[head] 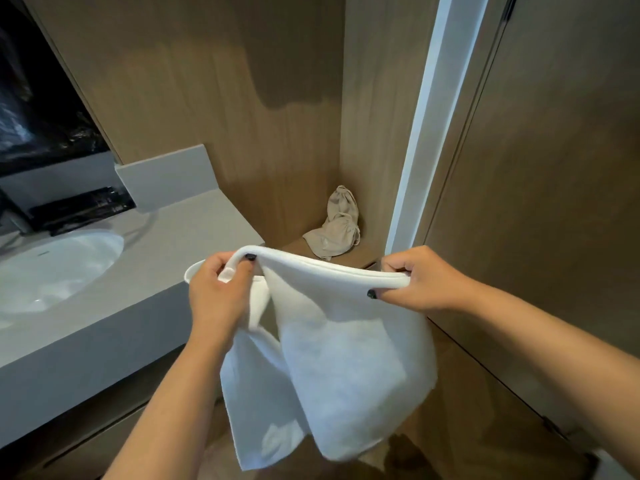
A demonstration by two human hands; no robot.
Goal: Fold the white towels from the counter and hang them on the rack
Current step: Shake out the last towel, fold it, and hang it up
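Towel top edge pinched between both hands, beside counter.

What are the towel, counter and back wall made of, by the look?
White towel: soft woven cloth, likely cotton terry; matte, drapes limp from the left hand and right hand. Counter: smooth grey slab, stone or composite; faint sheen. Wall: wood-look panel, vertical grain; veneer or laminate, can't tell.

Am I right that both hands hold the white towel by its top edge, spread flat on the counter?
Not quite. The head view shows both hands, left and right, holding the towel by its top edge, but hanging in the air beside the counter.
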